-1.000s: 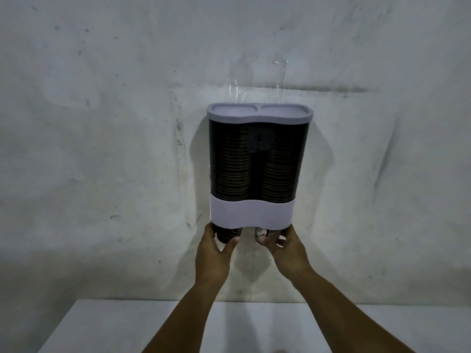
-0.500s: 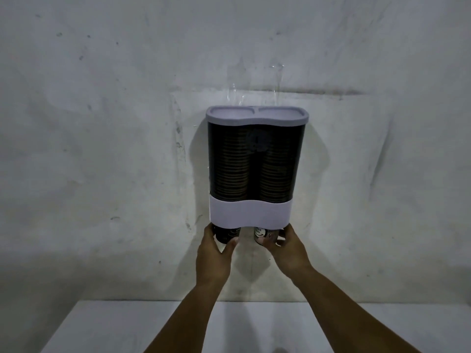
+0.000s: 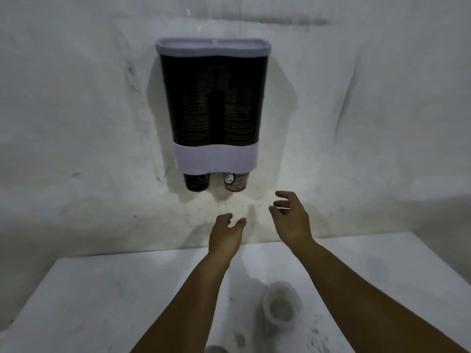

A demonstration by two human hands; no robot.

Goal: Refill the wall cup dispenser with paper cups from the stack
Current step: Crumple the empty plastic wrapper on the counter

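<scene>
Two hands: both bare and empty, held in the air below the dispenser and above the far edge of the worktop.
Left hand (image 3: 225, 231): fingers loosely spread and slightly curled, holding nothing, well below the left cup.
Right hand (image 3: 290, 220): fingers wide and splayed toward the wall, holding nothing, below and to the right of the right cup.
Dispenser (image 3: 212, 108): fixed to the wall, dark see-through body with two columns side by side, pale lid on top and a pale band across the bottom.
Cup stacks: ribbed rims show through both columns, filling roughly the lower part; the upper part is too dark to tell.
Left cup (image 3: 196, 182): dark, its bottom sticking out under the pale band.
Right cup (image 3: 235, 181): paler, printed, sticking out just beside the left one.
Worktop (image 3: 102, 301): white, against the wall, speckled on the near right.
Clear cup (image 3: 280, 305): blurred, standing on the worktop near the right forearm.
Wall (image 3: 76, 123): whitish, scuffed and stained.
</scene>
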